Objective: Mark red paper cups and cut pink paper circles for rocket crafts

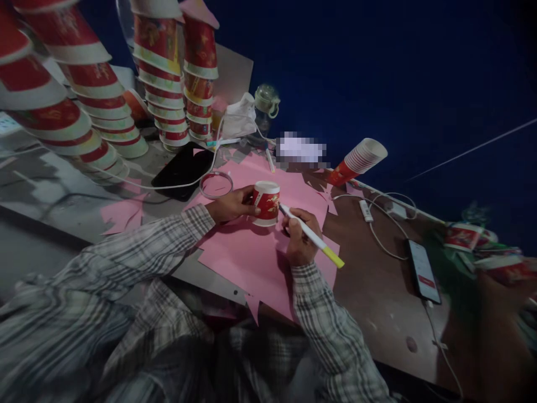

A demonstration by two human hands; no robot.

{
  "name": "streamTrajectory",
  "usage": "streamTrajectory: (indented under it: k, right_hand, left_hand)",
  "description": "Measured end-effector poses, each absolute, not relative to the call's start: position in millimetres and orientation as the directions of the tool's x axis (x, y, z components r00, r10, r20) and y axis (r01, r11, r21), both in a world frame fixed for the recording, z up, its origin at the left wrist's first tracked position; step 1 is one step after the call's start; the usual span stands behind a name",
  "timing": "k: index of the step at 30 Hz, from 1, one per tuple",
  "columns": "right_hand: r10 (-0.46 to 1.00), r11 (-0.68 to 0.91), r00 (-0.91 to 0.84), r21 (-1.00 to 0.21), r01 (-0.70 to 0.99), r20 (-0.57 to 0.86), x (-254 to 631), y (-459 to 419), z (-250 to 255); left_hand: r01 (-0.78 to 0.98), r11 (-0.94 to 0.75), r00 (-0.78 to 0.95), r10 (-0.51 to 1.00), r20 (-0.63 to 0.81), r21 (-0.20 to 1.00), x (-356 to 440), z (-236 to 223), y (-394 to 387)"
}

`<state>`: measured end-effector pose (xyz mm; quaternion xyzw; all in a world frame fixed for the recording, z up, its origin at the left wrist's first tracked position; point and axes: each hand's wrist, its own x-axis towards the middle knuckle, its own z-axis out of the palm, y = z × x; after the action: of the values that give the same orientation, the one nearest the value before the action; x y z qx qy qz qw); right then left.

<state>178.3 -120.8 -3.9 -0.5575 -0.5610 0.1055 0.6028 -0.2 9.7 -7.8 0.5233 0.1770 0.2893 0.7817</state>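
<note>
Centrally, over pink paper (235,257) spread to the near edge of the table (369,324), one red-and-white paper cup (267,209), vertical; cannot tell which end is up, nor whether the lower one touches the paper. Held on one side by the left hand (230,206), with fingers closed around it. At its opposite side, the tip of a white pen (314,239) with a yellow end, gripped between bent fingers and thumb of the right hand (301,235); cannot tell whether tip and cup touch.

Just beyond the left wrist, a ring (200,184); farther left, a black tablet (178,168) with a white cable (215,154) running across it. Toward the far edge, a second pen (269,158) on the paper, then a crumpled white bag (240,117) and a lidded jar (267,99). On the left part of the surface, tall stacks of red cups (161,78), with pink scraps (123,215) nearer. By the far edge, right of the paper, a leaning cup stack (354,162). Farther right, between far and near edges, a lit phone (423,274).
</note>
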Motion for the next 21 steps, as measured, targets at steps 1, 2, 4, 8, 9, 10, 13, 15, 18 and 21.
streamTrajectory:
  k: [1, 2, 4, 8, 9, 10, 13, 15, 18, 21]
  right_hand:
    - [0.748, 0.347, 0.371, -0.801, 0.489, 0.551, 178.3, -120.5, -3.8]
    - [0.740, 0.353, 0.381, -0.802, 0.482, 0.555, 178.2, -120.2, -3.7]
    - [0.736, 0.394, 0.341, -0.779, 0.488, 0.585, 178.0, -120.0, -3.6]
    - [0.727, 0.463, 0.268, -0.740, 0.489, 0.632, 176.9, -121.4, -3.2]
    - [0.726, 0.445, 0.308, -0.762, 0.471, 0.615, 175.8, -121.6, -2.1]
    - [0.720, 0.419, 0.368, -0.791, 0.446, 0.589, 174.3, -121.6, -0.2]
    - [0.679, 0.358, 0.535, -0.863, 0.357, 0.503, 168.2, -119.4, 10.2]
    - [0.666, 0.319, 0.586, -0.886, 0.336, 0.462, 166.7, -117.0, 19.1]
    - [0.694, 0.237, 0.569, -0.886, 0.398, 0.441, 177.9, -112.4, 30.0]
    - [0.768, 0.220, 0.398, -0.790, 0.572, 0.502, 208.6, -102.6, 36.1]
  left_hand:
    - [-0.264, 0.283, 0.774, 0.633, 0.028, 0.922, -0.4, -7.5, 9.5]
    - [-0.261, 0.278, 0.778, 0.628, 0.031, 0.924, -0.6, -7.1, 9.4]
    - [-0.267, 0.264, 0.779, 0.626, 0.046, 0.927, -0.9, -6.2, 9.4]
    - [-0.293, 0.241, 0.774, 0.628, 0.082, 0.925, -0.6, -5.4, 9.6]
    - [-0.293, 0.242, 0.774, 0.627, 0.081, 0.925, -0.3, -5.3, 9.4]
    - [-0.290, 0.244, 0.775, 0.627, 0.078, 0.925, 0.0, -5.1, 9.0]
    - [-0.279, 0.235, 0.782, 0.619, 0.079, 0.931, 0.6, -3.8, 6.6]
    - [-0.266, 0.209, 0.787, 0.611, 0.086, 0.941, 0.2, -2.3, 4.5]
    - [-0.210, 0.184, 0.793, 0.607, 0.057, 0.960, -1.6, -0.5, 1.8]
    - [-0.169, 0.187, 0.802, 0.597, 0.025, 0.968, -3.3, -0.5, 0.2]
